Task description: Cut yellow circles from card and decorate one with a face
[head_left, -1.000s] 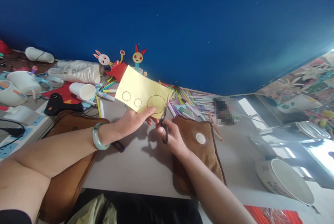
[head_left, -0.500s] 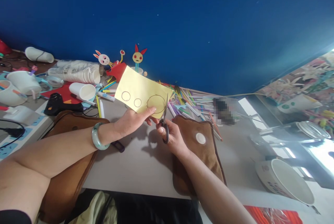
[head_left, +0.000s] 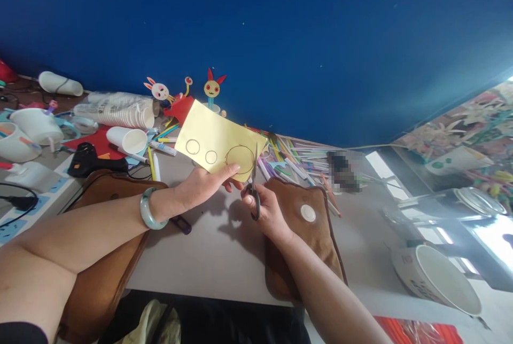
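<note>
My left hand (head_left: 210, 181) pinches the lower edge of a yellow sheet of paper (head_left: 216, 127), its thumb lying over the front. Three circles are drawn on the sheet in dark line, the largest at the right. Dark-handled scissors (head_left: 255, 189) are in my right hand (head_left: 264, 209), with fingers through the handles. Their blades point up along the right end of the sheet, beside the large circle. A brown plush cushion (head_left: 296, 237) lies below my right forearm, with a white round cap (head_left: 308, 213) on it.
Behind the paper stand paper rabbit figures (head_left: 211, 88). Pens and coloured sticks (head_left: 296, 159) are strewn at centre right. On the left are stacked paper cups (head_left: 116, 109), a black glue gun (head_left: 94, 161) and a power strip (head_left: 48, 194). A white bowl (head_left: 404, 269) sits at right.
Hardly anything differs. The paper and the scissors have shifted only very slightly, and both hands keep their hold.
</note>
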A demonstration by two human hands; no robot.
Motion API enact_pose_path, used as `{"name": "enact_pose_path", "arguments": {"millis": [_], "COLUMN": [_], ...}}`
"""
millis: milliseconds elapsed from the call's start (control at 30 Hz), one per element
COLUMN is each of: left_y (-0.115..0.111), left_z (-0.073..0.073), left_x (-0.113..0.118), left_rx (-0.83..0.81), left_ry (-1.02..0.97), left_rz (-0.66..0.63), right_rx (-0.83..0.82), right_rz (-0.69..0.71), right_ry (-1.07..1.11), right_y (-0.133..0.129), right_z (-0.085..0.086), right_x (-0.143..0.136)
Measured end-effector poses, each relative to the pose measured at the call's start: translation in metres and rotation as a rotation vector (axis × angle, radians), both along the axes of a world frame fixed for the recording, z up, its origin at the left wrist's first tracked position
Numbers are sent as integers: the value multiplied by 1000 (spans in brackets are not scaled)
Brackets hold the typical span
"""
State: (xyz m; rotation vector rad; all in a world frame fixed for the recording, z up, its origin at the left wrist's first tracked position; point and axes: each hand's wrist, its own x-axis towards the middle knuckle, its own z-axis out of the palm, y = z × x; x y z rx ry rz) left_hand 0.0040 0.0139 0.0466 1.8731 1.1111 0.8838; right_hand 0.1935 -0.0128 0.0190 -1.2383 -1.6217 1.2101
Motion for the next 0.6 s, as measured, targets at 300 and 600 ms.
{"name": "enact_pose_path", "arguments": {"millis": [300,600], "left_y": [4,4], "left_z": [-11,-10], "left_x": [-8,-8], "left_rx": [14,-34], "left_ry": [-9,-61], "left_rz": [-60,-26], "right_rx": [10,19], "right_rz": [0,-1], "right_ry": [10,20], "right_y": [0,0], "right_z": [1,-1], "right_x": [1,2]}}
